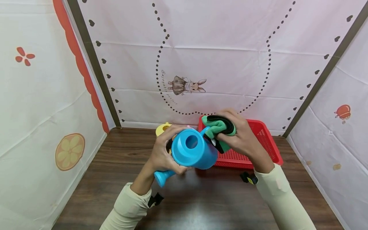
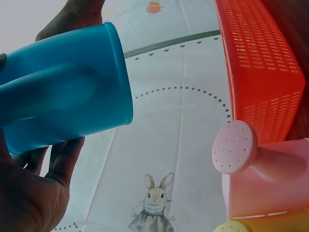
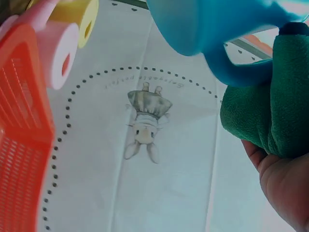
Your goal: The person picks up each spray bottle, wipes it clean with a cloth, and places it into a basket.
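A blue toy watering can is held up over the table, tilted so its top opening faces the head camera. My left hand grips its side, fingers and thumb spread around the body, with the spout's flared head pointing down past the wrist. In my right hand is a bunched green and black cloth, gripped close to the can's handle. In the right wrist view the cloth overlaps the end of that handle.
Behind the hands stands a red perforated plastic basket. To its left are a pink watering can and a yellow one, partly hidden by my left hand. A patterned cloth wall rises at the back of the brown wooden table.
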A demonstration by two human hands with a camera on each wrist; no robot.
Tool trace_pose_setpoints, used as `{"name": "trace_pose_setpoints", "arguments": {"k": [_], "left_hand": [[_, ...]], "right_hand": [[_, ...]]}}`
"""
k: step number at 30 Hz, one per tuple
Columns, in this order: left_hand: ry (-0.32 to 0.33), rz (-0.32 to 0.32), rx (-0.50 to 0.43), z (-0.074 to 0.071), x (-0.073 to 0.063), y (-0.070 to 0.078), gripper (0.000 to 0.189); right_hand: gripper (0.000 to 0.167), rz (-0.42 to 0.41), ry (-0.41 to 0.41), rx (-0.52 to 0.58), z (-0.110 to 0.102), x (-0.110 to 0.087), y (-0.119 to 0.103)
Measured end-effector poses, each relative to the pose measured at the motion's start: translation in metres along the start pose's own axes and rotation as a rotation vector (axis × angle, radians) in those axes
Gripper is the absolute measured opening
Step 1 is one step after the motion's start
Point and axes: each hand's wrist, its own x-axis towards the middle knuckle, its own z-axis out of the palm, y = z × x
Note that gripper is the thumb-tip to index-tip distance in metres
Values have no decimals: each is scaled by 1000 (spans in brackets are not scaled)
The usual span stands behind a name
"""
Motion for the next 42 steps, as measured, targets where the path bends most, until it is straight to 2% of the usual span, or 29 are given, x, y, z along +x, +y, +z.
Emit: {"name": "trace_pose_setpoints", "arguments": {"k": [6,13,16,19,23,26,30,38,42], "left_hand": [[7,-35,42,0,-6,-1,103],[-7,-66,54,-1,-8,-1,105],[-13,-68,46,-1,-10,-1,104],[-2,-52,36,1,-10,-1,104],[18,-24,19,2,-7,1,103],[34,-2,-1,3,-3,2,102],[64,23,-21,2,0,4,101],[140,10,-58,2,3,6,107],[167,-14,-52,3,4,8,110]], "right_hand": [[54,-164,-53,-154,0,5,-7],[60,-293,-127,-279,-2,13,-23],[64,-333,-154,-295,-2,14,-28],[64,-329,-149,-265,-3,12,-25],[58,-224,-63,-127,-1,5,-11],[54,-112,16,22,5,0,0],[53,32,97,162,15,-6,10],[54,242,232,361,35,-16,21],[42,335,270,519,44,-19,23]]}}
